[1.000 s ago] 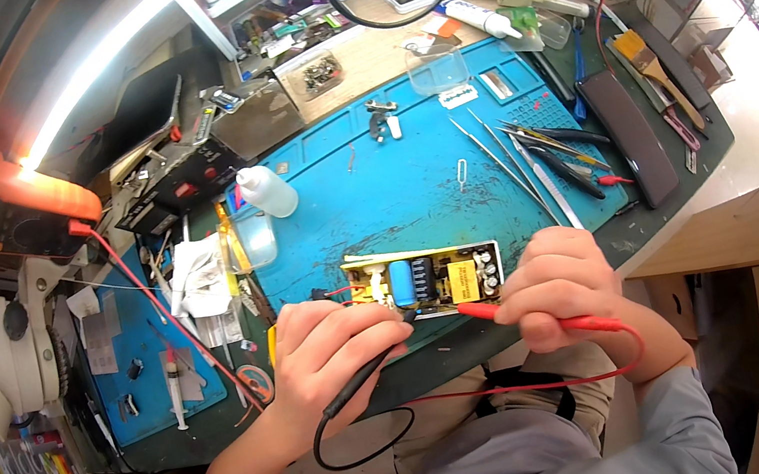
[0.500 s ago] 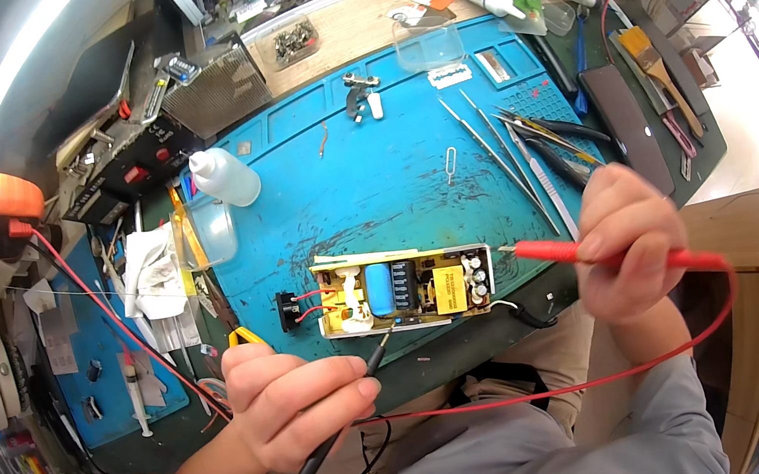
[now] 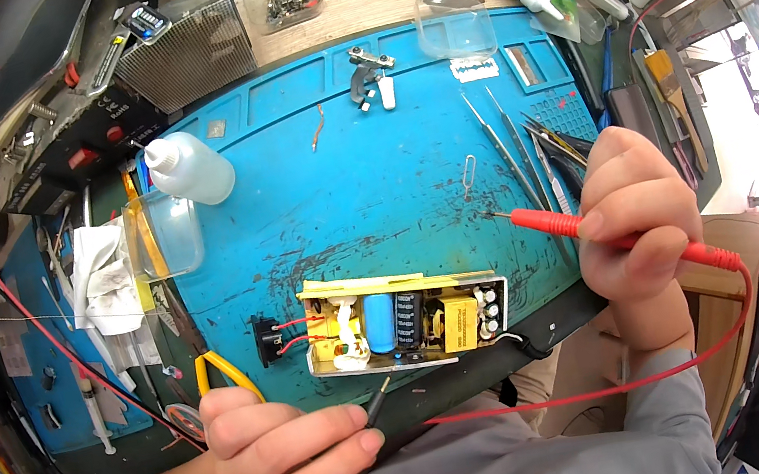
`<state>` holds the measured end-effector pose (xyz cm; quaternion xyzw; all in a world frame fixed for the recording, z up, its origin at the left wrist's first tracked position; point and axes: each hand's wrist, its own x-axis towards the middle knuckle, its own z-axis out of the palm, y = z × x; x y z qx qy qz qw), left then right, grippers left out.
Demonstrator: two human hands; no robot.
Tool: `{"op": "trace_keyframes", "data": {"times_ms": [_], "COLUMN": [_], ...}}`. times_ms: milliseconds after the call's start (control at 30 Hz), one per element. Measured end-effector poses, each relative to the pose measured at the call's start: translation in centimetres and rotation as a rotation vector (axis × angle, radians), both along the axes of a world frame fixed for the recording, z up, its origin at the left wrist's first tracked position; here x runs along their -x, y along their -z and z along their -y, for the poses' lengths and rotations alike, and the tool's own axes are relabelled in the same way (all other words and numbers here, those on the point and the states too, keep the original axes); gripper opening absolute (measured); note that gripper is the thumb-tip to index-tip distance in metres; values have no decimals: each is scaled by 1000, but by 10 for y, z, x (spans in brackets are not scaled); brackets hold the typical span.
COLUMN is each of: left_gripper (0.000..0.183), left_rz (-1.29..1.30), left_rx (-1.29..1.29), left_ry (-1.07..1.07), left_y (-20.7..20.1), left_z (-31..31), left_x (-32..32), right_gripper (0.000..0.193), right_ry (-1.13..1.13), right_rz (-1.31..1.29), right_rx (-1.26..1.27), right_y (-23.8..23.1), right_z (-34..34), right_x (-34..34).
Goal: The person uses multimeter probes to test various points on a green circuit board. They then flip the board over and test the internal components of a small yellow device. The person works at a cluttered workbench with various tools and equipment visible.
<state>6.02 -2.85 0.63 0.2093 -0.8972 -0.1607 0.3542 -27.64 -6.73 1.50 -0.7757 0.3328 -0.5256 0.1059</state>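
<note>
A power supply circuit board point(image 3: 407, 321) lies in its metal tray near the mat's front edge. It carries a blue capacitor, dark capacitors and a yellow transformer. Two red wires join it to a black power socket point(image 3: 269, 341) on its left. My left hand point(image 3: 293, 447) is closed round a black test probe point(image 3: 380, 399), its tip just short of the board's near edge. My right hand point(image 3: 634, 212) grips a red test probe point(image 3: 547, 222), whose tip hangs over the mat beyond the board's right end, apart from it. A red lead loops down from this probe.
The blue mat point(image 3: 314, 208) bears a squeeze bottle point(image 3: 190, 169), a clear tray point(image 3: 164, 236), a paper clip point(image 3: 469, 175), tweezers point(image 3: 504, 149) and a razor blade point(image 3: 475, 69). Yellow-handled pliers point(image 3: 225, 371) lie near my left hand. A black instrument box point(image 3: 75, 153) stands at back left.
The view has shifted, so the bench sits differently in it. The black probe's tip has drawn back from the board's near edge. The red probe's tip has moved away from the board's right end.
</note>
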Motion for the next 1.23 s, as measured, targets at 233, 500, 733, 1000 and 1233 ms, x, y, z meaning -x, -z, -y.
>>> {"op": "trace_keyframes", "data": {"times_ms": [233,500,733,1000,1233], "left_gripper": [23,16,19,25,27], "left_rz": [-103,-105,-75,-30,-26], "left_rx": [6,8,15,22,36], "left_ry": [-32,-82,-29,20,32], "left_y": [4,10,6,3,1], "left_z": [-5,-11,-6,-3,-2], "left_x": [7,8,4,2,3], "right_gripper": [59,52,52,62,62], "right_ry": [-8,-9,14,48,-67], "right_rz": [-35,-23,-56,-45,-71], "right_rx": [6,-34,-58,-106,-188], "right_y": [1,-2,-5,-6,-11], "right_z": [1,-1,-3,-5,-7], "right_x": [0,-4,-1,-1,-5]}}
